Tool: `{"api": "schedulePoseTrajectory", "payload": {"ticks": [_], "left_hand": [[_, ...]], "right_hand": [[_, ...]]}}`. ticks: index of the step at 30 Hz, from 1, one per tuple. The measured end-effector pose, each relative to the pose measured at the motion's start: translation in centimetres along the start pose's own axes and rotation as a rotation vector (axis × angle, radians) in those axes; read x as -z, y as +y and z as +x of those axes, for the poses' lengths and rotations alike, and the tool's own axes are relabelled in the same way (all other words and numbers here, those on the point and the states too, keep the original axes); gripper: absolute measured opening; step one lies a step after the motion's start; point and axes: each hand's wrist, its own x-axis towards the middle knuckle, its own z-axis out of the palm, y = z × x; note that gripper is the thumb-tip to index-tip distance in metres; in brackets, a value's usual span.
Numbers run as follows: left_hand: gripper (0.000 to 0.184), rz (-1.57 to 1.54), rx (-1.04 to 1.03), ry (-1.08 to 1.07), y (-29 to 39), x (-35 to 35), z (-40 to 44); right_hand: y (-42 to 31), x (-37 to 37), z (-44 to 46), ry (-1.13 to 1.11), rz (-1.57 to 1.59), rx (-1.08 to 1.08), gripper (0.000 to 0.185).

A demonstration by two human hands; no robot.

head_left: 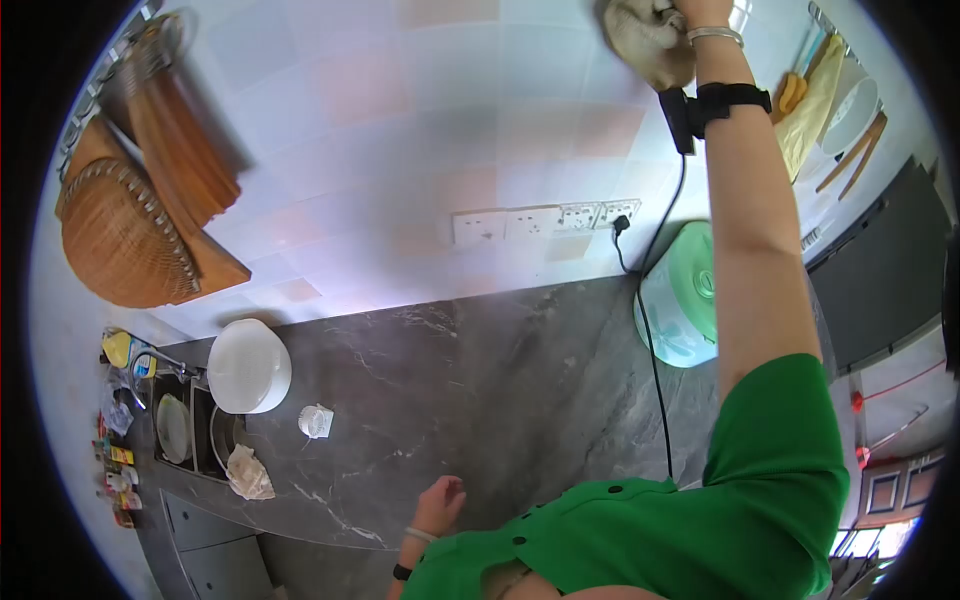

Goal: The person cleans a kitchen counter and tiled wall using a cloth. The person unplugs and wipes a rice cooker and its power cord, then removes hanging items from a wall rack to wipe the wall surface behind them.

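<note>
Overhead, at the top edge of the view, the right hand (705, 12) meets a crumpled, beige, cloth-like bundle (650, 42) against the wall; the frame cuts off the fingers, so I cannot tell whether they grip it. The left hand (438, 505) hovers low over the near side of the counter, its fingers loosely curled; how fully they close I cannot tell. A smooth black cord (654, 375) drops past a rounded, glossy pale-green lidded container (684, 300). On the left stand a smooth white rounded vessel (249, 366) and a small white crumpled item (316, 421), while ribbed brown woven baskets (135, 225) hang above. Beneath lies a dark grey, white-veined marble-look counter (480, 400), meeting a wall of glossy pastel square tiles (370, 110) with white socket plates (530, 221); a dark sink (203, 435) is set in at left.
</note>
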Motion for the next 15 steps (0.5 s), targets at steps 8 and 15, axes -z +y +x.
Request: {"api": "schedulePoseTrajectory", "payload": {"ticks": [8, 15], "left_hand": [[0.027, 0.192, -0.229, -0.272, 5.5, -2.9, 5.3], [0.025, 0.247, -0.144, -0.164, 9.0, 1.7, 5.3]], "right_hand": [[-6.6, -6.5, -23.8, -0.873, -0.345, 0.184, 0.061], [2.3, -3.4, -28.4, -0.823, -0.445, 0.051, 0.049]]}}
